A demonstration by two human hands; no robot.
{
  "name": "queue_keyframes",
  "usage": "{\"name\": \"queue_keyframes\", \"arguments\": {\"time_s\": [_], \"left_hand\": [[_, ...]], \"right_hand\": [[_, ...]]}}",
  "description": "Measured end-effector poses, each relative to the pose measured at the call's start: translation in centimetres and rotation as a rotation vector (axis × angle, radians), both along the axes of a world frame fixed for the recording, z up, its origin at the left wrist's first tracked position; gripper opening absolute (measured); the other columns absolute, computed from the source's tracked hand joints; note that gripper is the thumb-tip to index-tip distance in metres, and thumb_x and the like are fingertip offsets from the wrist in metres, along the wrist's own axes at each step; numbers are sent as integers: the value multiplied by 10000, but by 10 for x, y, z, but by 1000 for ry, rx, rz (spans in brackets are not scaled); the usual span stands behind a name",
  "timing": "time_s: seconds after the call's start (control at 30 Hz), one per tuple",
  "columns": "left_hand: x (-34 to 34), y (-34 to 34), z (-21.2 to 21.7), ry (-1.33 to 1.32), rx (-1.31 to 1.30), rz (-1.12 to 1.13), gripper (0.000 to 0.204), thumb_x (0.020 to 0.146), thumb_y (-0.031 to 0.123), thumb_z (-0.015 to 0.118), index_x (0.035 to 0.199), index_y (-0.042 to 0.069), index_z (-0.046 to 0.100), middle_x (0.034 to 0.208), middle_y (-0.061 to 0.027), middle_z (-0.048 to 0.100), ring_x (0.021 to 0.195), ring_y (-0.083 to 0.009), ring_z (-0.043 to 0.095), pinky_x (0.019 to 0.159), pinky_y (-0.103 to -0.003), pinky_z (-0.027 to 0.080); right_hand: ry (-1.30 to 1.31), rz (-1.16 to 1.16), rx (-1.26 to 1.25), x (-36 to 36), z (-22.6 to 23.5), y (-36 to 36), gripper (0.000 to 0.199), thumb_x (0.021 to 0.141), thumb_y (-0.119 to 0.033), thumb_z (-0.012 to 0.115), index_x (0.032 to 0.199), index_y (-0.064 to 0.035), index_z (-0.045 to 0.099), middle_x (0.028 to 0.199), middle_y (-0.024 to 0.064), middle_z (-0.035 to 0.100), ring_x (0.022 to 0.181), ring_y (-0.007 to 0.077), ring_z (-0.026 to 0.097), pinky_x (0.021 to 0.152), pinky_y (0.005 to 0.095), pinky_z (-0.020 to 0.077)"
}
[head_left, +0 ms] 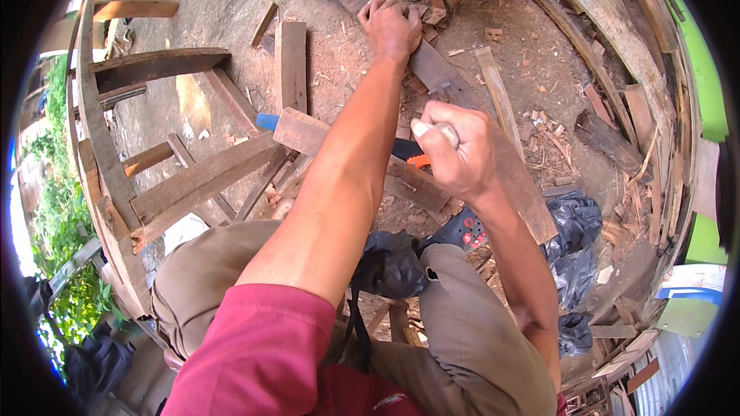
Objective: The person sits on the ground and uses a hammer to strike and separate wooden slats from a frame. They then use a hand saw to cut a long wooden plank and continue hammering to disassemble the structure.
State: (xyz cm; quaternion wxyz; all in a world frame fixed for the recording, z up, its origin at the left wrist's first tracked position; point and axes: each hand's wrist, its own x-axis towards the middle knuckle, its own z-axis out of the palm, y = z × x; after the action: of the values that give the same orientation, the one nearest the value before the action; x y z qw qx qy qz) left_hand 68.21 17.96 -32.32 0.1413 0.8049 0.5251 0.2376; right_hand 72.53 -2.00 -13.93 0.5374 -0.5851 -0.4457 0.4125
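Observation:
A long brown wooden plank (518,189) lies slantwise on the ground before me. My left hand (391,29) rests on its far part, fingers curled over it. Nearer to me, my right hand (460,150) is closed round a hand tool's handle, and the handle's pale rounded end (447,135) shows beside the thumb. The fist covers most of this tool, so its kind cannot be made out. Under my arms a shorter wooden block (301,129) crosses beneath the plank. An orange and black object (418,161) shows partly beside my right fist.
A wooden frame with crosspieces (204,177) stands at left. Upright on the ground is a timber offcut (291,65), with a blue object (267,121) near it. Black plastic bags (574,223) lie at right, before stacked curved boards (617,23). Wood chips litter the dirt.

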Motion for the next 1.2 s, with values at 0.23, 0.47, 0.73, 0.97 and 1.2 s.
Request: {"name": "queue_keyframes", "arguments": {"time_s": [0.23,0.47,0.73,0.97,1.2], "left_hand": [[6,-13,2,-43,24,-22,277,861,267,614,801,46,770,1005,-81,742,1142,-258,584,1094,-424,286],[11,-11,-1,-6,103,-29,283,863,258,596,798,52,779,965,-100,750,1056,-246,615,1077,-415,297],[12,-12,0,34,83,-36,385,920,336,545,815,50,781,978,-106,749,1094,-254,604,1078,-419,293],[-55,9,10,-184,16,-324,409,993,397,512,1145,65,696,1277,-165,640,1302,-325,515,1126,-538,312],[-96,12,170,-320,-469,-141,422,939,374,591,1057,-11,716,1076,-249,705,1097,-399,654,968,-418,499]], "right_hand": [[-8,-3,97,4,-10,-21,236,801,-105,598,634,9,476,575,97,432,527,227,430,547,378,371],[167,8,-105,27,-10,-16,277,889,-132,561,660,-14,458,595,-11,382,595,62,355,514,289,294],[90,-153,-22,16,-8,-11,389,959,-205,620,652,-15,474,590,-33,391,583,42,344,490,280,271],[-74,-52,-177,-4,-3,-9,377,956,-262,547,709,22,522,578,52,396,601,97,446,546,319,368],[-167,-49,-597,13,22,3,450,966,-357,484,618,-76,529,581,17,523,570,131,475,582,308,379]]}}
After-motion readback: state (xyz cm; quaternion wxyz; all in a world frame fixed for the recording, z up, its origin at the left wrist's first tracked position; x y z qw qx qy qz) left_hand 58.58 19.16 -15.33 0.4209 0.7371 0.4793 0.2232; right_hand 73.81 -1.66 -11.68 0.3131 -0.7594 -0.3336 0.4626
